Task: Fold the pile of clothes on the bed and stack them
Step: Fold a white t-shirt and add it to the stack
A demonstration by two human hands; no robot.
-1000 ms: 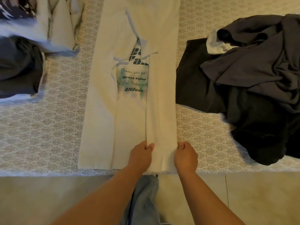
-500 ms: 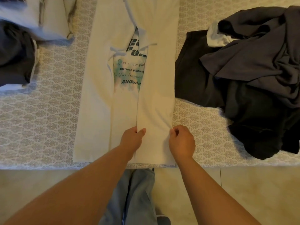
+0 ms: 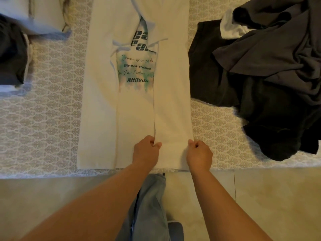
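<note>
A cream T-shirt (image 3: 135, 105) with green and black print lies lengthwise on the bed, both sides folded in toward the middle. My left hand (image 3: 146, 151) pinches the inner edge of the right folded panel near the hem. My right hand (image 3: 199, 154) grips the outer right edge of the same panel. A heap of dark grey and black clothes (image 3: 271, 75) with a bit of white lies to the right. Folded garments, dark (image 3: 12, 54) and white (image 3: 46, 14), sit at the far left.
The bed wears a grey-and-white patterned cover (image 3: 43, 127); its front edge runs just below the shirt's hem. Beige floor tiles (image 3: 278, 202) and my jeans leg (image 3: 149, 206) show beneath.
Both hands slid up the shirt's right panel from the hem, then held there with fingers curled on the fabric. The camera view shifted slightly.
</note>
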